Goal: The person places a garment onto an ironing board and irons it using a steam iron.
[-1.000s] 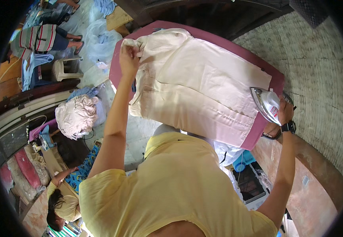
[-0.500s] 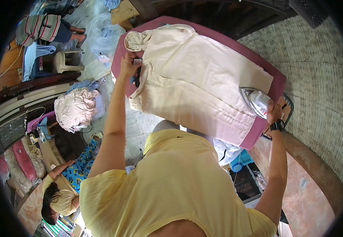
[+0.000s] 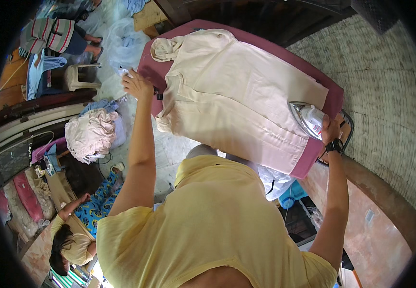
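A cream long-sleeved garment (image 3: 246,81) lies spread over a maroon-covered ironing board (image 3: 335,103), one sleeve bunched at the far left corner. With my right hand (image 3: 331,129) I grip an iron (image 3: 306,117) with a shiny soleplate and white body, resting on the garment's right end. My left hand (image 3: 137,85) is just off the board's left edge, back upward and fingers apart. A small black object (image 3: 159,95) shows beside its wrist at the board edge. Most of that object is hidden.
A heap of pale pink cloth (image 3: 90,132) stands on the floor to the left, near a beige plastic stool (image 3: 81,77). One person in a striped top (image 3: 49,36) bends at the far left; another, in patterned blue trousers (image 3: 97,204), sits lower left. Blue plastic containers (image 3: 292,194) lie below the board.
My left hand has moved left off the garment's edge, and the dark object with a clear top it held is mostly out of sight. The iron has shifted slightly left with my right hand.
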Demonstrator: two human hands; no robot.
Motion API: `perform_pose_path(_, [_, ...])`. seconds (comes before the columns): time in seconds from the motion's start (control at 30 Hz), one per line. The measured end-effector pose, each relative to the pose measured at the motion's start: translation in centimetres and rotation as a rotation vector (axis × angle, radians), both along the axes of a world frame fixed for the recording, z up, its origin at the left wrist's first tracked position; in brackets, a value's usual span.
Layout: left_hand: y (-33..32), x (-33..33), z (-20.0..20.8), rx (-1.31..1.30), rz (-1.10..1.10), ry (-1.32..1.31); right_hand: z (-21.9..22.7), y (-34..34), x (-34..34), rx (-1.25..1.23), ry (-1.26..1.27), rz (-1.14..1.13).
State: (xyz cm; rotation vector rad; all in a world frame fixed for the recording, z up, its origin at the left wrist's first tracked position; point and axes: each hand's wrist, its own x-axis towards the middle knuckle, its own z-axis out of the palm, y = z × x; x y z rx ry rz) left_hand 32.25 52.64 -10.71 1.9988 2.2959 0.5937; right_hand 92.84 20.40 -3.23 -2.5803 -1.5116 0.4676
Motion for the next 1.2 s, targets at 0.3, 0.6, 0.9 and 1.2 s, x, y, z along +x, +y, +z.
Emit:
perform_pose_path(0.3, [-0.3, 8.7, -0.9, -0.130, -0.157, -0.286, 1.9, 1.6, -1.3, -0.108, 0.164, -0.104])
perform_pose_path(0.6, [2.2, 5.8, -1.0, 0.077, -0.329, -0.553, -1.8, 5.2, -4.8, 0.209, -0.357, 0.520])
perform_pose_path(0.9, [3.1, 5.7, -2.8, 0.117, -0.332, -0.598, 2.2, 24.2, -30.1, 0.180, 0.243, 0.525])
perform_pose_path(1.2, [2.7, 2.3, -2.7, -0.577, -0.448, -0.237, 3.8, 20.3, -23.6, 0.023, -0.067, 0.637])
